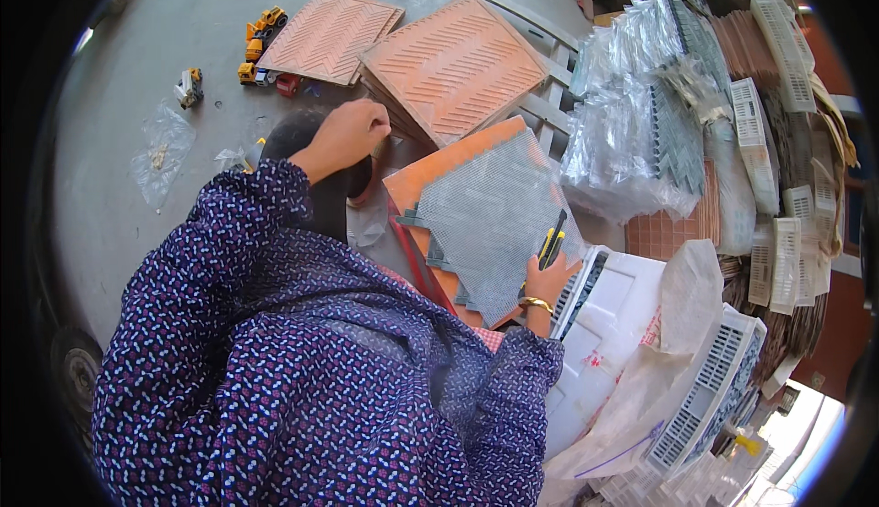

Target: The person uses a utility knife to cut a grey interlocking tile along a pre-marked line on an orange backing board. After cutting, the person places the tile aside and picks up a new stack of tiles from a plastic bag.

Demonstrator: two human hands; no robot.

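Grey concrete floor [119,67] lies under us, crowded with tile stock. Our right hand [547,280] is clamped on a yellow-and-black utility knife [552,239] at the near edge of a white mesh sheet [494,218] lying over an orange tile sheet [423,182]; no cut through the mesh shows yet. Our left hand [351,131], curled shut, rests past it by stacked orange sheets [453,67]. Toy trucks [261,35] sit beyond.
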